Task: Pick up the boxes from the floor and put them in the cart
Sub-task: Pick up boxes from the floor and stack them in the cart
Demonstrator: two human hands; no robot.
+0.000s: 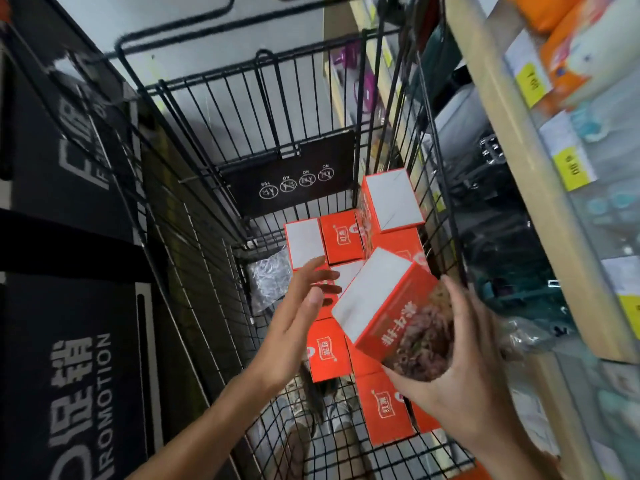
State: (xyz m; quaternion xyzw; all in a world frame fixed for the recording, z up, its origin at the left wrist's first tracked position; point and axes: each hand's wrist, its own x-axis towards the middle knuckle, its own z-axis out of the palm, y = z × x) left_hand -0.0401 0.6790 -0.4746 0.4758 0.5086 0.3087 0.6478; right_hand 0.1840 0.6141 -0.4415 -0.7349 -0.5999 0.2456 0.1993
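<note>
Shop shelving [540, 188] is flanking the wire cart [360, 109] on the right. Right hand [460, 368] is grasping a tilted red box [391, 306] over the basket, long axis running toward the far right corner. Left hand [298, 313] is hovering released just beside its white face. Stacked boxes [341, 240] are lying directly beneath.

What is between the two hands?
In the head view, a red box sits between them; the right hand holds it, the left hand is open beside it.
</note>
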